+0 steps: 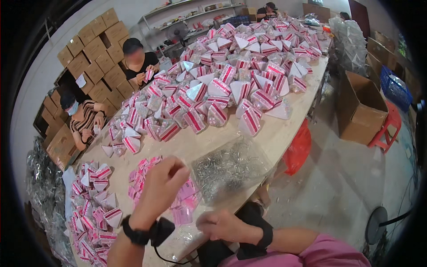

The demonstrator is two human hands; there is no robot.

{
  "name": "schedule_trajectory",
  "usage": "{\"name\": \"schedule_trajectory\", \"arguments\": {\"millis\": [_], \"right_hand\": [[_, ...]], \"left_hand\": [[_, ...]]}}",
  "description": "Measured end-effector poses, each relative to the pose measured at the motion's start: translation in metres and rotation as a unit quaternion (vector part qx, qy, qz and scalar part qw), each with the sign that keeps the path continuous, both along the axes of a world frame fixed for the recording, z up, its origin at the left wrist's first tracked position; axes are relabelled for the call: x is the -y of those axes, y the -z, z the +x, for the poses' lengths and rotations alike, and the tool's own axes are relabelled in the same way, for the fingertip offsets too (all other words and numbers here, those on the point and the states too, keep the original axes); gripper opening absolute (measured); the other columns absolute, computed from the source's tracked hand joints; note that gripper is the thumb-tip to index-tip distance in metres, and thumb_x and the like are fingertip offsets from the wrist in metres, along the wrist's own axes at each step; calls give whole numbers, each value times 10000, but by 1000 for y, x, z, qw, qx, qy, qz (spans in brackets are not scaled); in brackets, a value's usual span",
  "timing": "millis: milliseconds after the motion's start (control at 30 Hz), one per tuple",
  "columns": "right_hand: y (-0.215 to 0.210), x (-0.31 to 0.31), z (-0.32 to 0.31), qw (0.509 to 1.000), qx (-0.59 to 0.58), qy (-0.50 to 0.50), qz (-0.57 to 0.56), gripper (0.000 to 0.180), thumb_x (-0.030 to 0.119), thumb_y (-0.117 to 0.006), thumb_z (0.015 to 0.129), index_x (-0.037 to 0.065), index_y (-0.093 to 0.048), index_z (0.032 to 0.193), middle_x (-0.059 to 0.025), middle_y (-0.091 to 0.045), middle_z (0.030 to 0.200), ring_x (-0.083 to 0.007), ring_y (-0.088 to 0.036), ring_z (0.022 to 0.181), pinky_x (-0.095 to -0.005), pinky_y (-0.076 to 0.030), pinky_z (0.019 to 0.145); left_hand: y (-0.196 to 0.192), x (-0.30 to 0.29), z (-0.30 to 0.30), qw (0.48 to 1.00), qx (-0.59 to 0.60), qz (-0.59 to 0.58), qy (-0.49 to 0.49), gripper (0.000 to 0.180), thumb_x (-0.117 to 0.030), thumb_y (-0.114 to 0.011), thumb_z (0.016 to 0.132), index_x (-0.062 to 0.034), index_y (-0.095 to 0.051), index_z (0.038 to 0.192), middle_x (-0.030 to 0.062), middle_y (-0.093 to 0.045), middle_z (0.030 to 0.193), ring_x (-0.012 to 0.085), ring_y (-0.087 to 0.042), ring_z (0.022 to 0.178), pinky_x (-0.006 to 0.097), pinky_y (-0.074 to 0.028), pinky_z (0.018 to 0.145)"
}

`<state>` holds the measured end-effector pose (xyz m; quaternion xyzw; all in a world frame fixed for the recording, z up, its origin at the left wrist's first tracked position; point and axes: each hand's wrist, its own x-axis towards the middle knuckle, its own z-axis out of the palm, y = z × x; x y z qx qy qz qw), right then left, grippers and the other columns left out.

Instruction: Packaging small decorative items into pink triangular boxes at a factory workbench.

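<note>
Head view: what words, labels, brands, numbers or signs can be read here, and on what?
None can be read clearly.
Stacked cardboard boxes: marks too small and blurred.
White sheet on the boxes: too blurred to tell if it has writing.
Pink pieces and wedge-shaped packs: no readable text.

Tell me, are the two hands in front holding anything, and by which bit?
Can't tell. The left hand and the right hand are both curled, and anything inside them is too hidden or blurred to make out.

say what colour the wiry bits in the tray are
Silvery grey; the wiry bits show best in the head view.
</note>
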<state>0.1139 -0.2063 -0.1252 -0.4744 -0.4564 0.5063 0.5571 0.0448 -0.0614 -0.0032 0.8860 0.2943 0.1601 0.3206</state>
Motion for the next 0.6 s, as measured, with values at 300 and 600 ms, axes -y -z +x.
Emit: {"name": "schedule_trajectory", "arguments": {"millis": [300, 600], "right_hand": [[42, -7, 23, 985, -160, -60, -33, 145, 149, -566, 892, 5, -580, 890, -6, -537, 633, -61, -503, 527, -219, -437, 467], [48, -2, 43, 976, -173, -90, -102, 122, 131, -560, 902, 11, -585, 896, 1, -589, 692, -46, -513, 567, -181, -415, 496]], "left_hand": [[37, -46, 219, 972, -69, 190, 119, 533, -409, -551, 814, 15, -512, 1134, 231, -583, 1078, 367, -563, 1014, 433, -438, 871], [79, -30, 268, 980, -112, 162, 13, 485, -428, -466, 832, -40, -555, 1108, 292, -598, 974, 390, -576, 973, 466, -442, 858]]}}
